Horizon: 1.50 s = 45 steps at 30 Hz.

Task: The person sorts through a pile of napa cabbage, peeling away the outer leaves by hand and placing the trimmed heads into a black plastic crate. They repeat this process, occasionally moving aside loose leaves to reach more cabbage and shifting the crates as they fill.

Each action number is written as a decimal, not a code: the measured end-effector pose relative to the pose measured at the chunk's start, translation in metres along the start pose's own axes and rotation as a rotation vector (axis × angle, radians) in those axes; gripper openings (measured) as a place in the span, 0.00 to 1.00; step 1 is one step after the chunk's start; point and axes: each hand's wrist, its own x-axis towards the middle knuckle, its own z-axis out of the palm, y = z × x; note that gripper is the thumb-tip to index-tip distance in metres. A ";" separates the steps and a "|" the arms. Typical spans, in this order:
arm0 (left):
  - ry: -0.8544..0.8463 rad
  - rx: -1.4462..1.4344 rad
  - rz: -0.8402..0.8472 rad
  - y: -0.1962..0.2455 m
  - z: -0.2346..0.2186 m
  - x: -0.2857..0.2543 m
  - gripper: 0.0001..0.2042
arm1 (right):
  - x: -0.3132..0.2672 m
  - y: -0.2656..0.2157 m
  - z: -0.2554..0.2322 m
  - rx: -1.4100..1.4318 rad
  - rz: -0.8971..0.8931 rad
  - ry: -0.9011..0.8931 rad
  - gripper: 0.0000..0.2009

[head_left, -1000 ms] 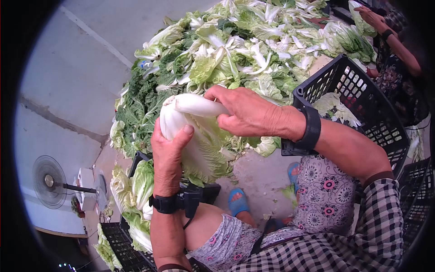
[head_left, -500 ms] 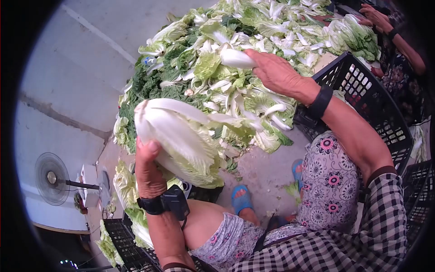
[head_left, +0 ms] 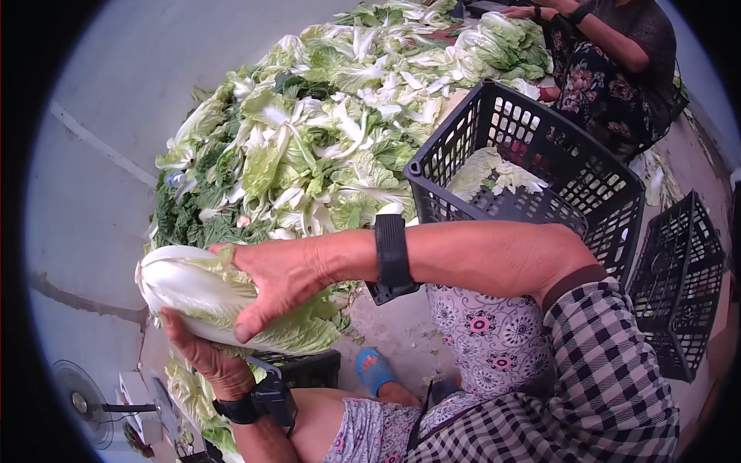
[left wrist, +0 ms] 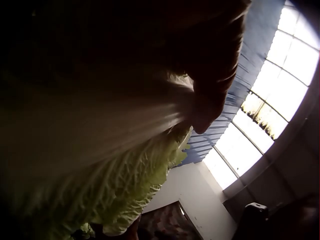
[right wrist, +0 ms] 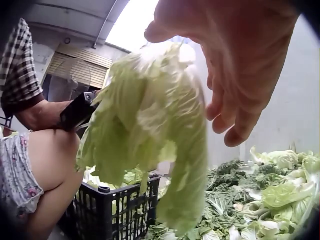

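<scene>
A napa cabbage (head_left: 197, 282) lies tilted across my hands in the head view, its white base to the left and its leafy end to the right. My left hand (head_left: 208, 359) grips it from below near the base. Over its leafy side spreads my right hand (head_left: 282, 270), the thumb on the near side and the fingers on the far side. In the right wrist view the thumb and fingers of this hand stand apart around the pale green leaves (right wrist: 145, 110). Dark and close, the cabbage (left wrist: 115, 170) fills much of the left wrist view.
A large heap of loose cabbage leaves (head_left: 309, 147) covers the floor ahead. At the right stands a black plastic crate (head_left: 540, 139) with a few leaves inside, and another crate (head_left: 675, 285) beyond it. A fan (head_left: 81, 401) is at lower left. Another person (head_left: 610, 69) sits at upper right.
My right hand pulled a white leaf off the cabbage, carried it out over the heap and let it go. Now it is back at the cabbage. The head view has turned rightward.
</scene>
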 end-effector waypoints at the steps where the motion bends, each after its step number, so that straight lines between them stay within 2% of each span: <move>1: 0.022 0.037 0.022 -0.001 0.001 0.002 0.35 | 0.001 -0.010 0.001 0.030 0.053 0.038 0.42; 4: -0.013 0.151 0.062 0.000 -0.011 -0.002 0.39 | 0.001 -0.019 -0.004 -0.015 0.140 0.194 0.34; 5: -0.126 0.064 0.032 -0.004 -0.024 0.006 0.41 | -0.002 -0.022 -0.010 0.000 0.087 0.222 0.30; 8: -0.250 0.196 0.039 -0.003 -0.014 0.011 0.46 | -0.020 -0.061 -0.042 0.006 0.076 0.338 0.33; 9: -0.351 0.232 0.026 -0.006 -0.008 0.014 0.44 | -0.025 -0.056 -0.059 0.004 -0.036 0.393 0.33; 10: -0.432 0.331 0.010 -0.002 -0.010 0.017 0.38 | -0.037 -0.072 -0.071 0.027 -0.107 0.415 0.29; 11: -0.413 0.369 -0.005 -0.002 -0.010 0.016 0.34 | -0.052 -0.087 -0.088 -0.060 -0.151 0.483 0.29; 12: -0.397 0.402 -0.008 -0.003 -0.008 0.016 0.31 | -0.078 -0.105 -0.107 -0.080 -0.030 0.496 0.25; 13: -0.382 0.407 -0.028 -0.004 -0.007 0.016 0.28 | -0.100 -0.129 -0.124 0.080 0.006 0.579 0.22; 14: -0.369 0.411 -0.044 -0.005 -0.006 0.015 0.26 | -0.133 -0.147 -0.133 0.054 0.039 0.598 0.24; 15: -0.359 0.415 -0.056 -0.006 -0.003 0.014 0.24 | -0.159 -0.167 -0.135 -0.019 0.016 0.651 0.30; 17: -0.359 0.387 -0.071 -0.009 0.004 0.013 0.21 | -0.231 -0.193 -0.154 -0.139 0.294 0.795 0.28; 18: -0.360 0.380 -0.083 -0.010 0.007 0.014 0.20 | -0.247 -0.195 -0.146 -0.243 0.262 0.819 0.28; 20: -0.397 0.376 -0.110 -0.012 0.013 0.015 0.19 | -0.277 -0.181 -0.142 -0.310 0.449 0.912 0.32; 22: -0.411 0.395 -0.139 -0.017 0.013 0.015 0.18 | -0.305 -0.150 -0.149 -0.376 0.672 0.905 0.34; 26: -0.444 0.422 -0.187 -0.026 0.009 0.012 0.19 | -0.340 -0.066 -0.159 -0.666 1.065 0.731 0.30; 28: -0.438 0.457 -0.200 -0.026 0.005 0.011 0.20 | -0.346 -0.034 -0.161 -0.679 1.252 0.662 0.30; 30: -0.416 0.503 -0.220 -0.024 0.005 0.012 0.21 | -0.358 -0.007 -0.173 -0.638 1.335 0.631 0.32; 33: -0.384 0.550 -0.231 -0.024 0.005 0.014 0.21 | -0.373 0.037 -0.186 -0.611 1.031 0.813 0.34; 36: -0.340 0.582 -0.213 -0.024 0.000 0.017 0.20 | -0.368 0.061 -0.193 -0.864 1.086 0.994 0.33; 40: -0.281 0.560 -0.196 -0.011 -0.017 0.026 0.19 | -0.347 0.066 -0.198 -0.643 0.933 0.815 0.26; 42: -0.260 0.570 -0.190 0.010 -0.031 0.034 0.19 | -0.321 0.051 -0.191 -0.631 0.806 0.719 0.21; 43: -0.232 0.651 -0.148 0.028 -0.042 0.036 0.19 | -0.304 0.039 -0.185 -0.701 0.758 0.674 0.20; 44: -0.194 0.743 -0.107 0.045 -0.057 0.035 0.19 | -0.285 0.028 -0.174 -0.666 0.670 0.667 0.20; 45: -0.167 0.903 -0.052 0.066 -0.077 0.034 0.19 | -0.270 0.017 -0.168 -0.599 0.665 0.637 0.20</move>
